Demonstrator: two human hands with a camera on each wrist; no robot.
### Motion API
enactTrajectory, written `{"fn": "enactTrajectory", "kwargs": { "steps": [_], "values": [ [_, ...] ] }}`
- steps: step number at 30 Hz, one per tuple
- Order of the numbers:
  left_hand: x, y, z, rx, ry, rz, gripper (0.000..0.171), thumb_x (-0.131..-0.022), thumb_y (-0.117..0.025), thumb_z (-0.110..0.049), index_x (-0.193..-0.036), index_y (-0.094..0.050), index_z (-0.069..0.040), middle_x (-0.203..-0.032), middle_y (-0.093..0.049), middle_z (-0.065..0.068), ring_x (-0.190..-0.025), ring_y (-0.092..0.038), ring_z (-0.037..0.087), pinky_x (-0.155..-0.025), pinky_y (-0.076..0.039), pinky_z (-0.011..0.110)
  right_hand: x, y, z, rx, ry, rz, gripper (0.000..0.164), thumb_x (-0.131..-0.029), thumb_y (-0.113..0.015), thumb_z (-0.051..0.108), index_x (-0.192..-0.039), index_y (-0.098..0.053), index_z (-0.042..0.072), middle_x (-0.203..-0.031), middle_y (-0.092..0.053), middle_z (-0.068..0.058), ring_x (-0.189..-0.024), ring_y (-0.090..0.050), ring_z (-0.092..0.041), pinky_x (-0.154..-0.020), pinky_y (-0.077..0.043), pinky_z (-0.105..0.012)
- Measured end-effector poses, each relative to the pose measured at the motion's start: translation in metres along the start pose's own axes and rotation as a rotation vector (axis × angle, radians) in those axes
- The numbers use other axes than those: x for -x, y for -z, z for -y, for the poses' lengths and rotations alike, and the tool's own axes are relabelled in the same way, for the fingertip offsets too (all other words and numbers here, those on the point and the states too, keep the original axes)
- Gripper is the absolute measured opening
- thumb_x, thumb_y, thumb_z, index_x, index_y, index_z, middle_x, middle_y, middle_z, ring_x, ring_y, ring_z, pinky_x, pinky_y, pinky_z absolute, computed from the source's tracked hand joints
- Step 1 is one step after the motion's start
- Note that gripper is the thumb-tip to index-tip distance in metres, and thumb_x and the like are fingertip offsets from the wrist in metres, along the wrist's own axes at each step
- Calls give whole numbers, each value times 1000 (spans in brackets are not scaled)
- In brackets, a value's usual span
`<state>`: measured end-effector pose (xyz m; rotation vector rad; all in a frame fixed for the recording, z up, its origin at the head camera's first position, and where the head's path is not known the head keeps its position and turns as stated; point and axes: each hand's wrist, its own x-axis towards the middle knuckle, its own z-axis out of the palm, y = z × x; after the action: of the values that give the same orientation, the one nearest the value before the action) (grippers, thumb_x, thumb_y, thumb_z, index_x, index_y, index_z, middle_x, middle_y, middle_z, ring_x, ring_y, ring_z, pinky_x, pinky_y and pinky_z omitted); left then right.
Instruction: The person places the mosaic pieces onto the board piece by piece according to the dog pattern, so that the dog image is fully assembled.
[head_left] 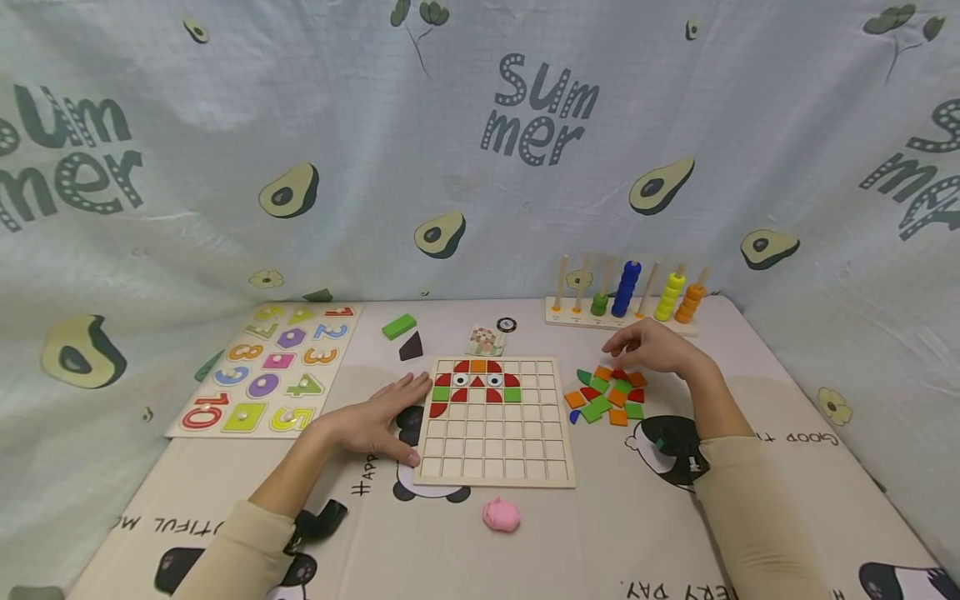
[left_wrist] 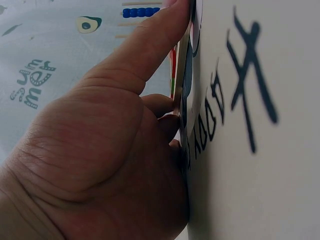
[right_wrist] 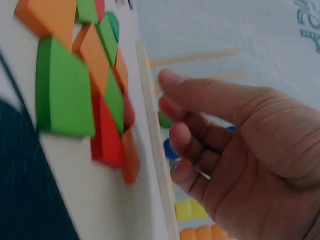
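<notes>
A wooden grid board (head_left: 495, 446) lies mid-table, its upper rows partly filled with red, green, orange and eye-patterned tiles (head_left: 477, 381). My left hand (head_left: 375, 417) rests along the board's left edge, fingers spread, thumb by the lower left corner. In the left wrist view, that hand (left_wrist: 110, 135) stands edge-on against the tabletop. To the board's right is a loose pile of coloured tiles (head_left: 597, 406). My right hand (head_left: 652, 346) hovers at the far side of this pile. In the right wrist view, its fingers (right_wrist: 207, 95) are loosely bent, with no tile visible between them.
A bead stacker (head_left: 558, 312) stands behind the pile. A number puzzle (head_left: 348, 321) lies at the left. Behind the board are a picture card (head_left: 486, 340), a round black-and-white disc (head_left: 506, 325), a green block (head_left: 398, 326) and a dark block (head_left: 411, 347). A pink pig figure (head_left: 501, 515) sits in front.
</notes>
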<state>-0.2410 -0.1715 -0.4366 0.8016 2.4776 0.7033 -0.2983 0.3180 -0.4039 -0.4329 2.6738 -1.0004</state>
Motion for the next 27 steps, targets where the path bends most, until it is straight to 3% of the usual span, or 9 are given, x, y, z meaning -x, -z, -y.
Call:
{"fn": "enactTrajectory", "kwargs": {
  "steps": [4,9,15,19,24,27],
  "values": [
    [0,0,0,1,2,-2,116,-66,-79,-59,-155,-12,-27,-160,-2,-13,-148,6,17,-118,-3,50,3,1,-8,13,-80,53,23,-83,-75,14,-104,-72,6,-91,-70,-4,-80,-59,-22,-75,-49,-32],
    [1,0,0,10,3,-5,116,-66,-79,-59,-155,-12,-27,-161,-2,-13,-148,6,17,-118,-3,51,3,-1,-15,9,-107,85,19,-81,-77,16,-97,-70,8,-86,-68,-3,-78,-56,-22,-75,-48,-33],
    [1,0,-1,9,0,-4,116,-66,-79,-59,-155,-13,-27,-161,-2,-12,-148,6,18,-117,-3,52,2,-1,-19,-58,-59,32,18,-82,-76,15,-93,-65,6,-85,-66,-8,-77,-56,-26,-73,-48,-34],
    [1,0,-1,6,3,-5,116,-66,-79,-59,-155,-12,-27,-161,-2,-12,-148,6,18,-118,-3,51,0,-1,-14,-134,5,-48,17,-86,-71,11,-99,-65,4,-91,-67,-11,-78,-60,-28,-72,-53,-34],
    [1,0,0,3,4,-5,116,-66,-79,-60,-155,-12,-28,-161,-2,-12,-148,6,18,-118,-3,51,-4,-5,7,-177,99,-79,24,-91,-63,10,-113,-68,0,-101,-68,-16,-80,-66,-28,-73,-57,-34],
    [0,0,1,2,-2,-6,116,-66,-79,-59,-155,-12,-28,-161,-2,-12,-148,6,18,-118,-3,51,-9,-12,24,-216,149,-61,20,-92,-61,9,-109,-67,-1,-100,-66,-17,-81,-68,-30,-73,-58,-36]
  ]
}}
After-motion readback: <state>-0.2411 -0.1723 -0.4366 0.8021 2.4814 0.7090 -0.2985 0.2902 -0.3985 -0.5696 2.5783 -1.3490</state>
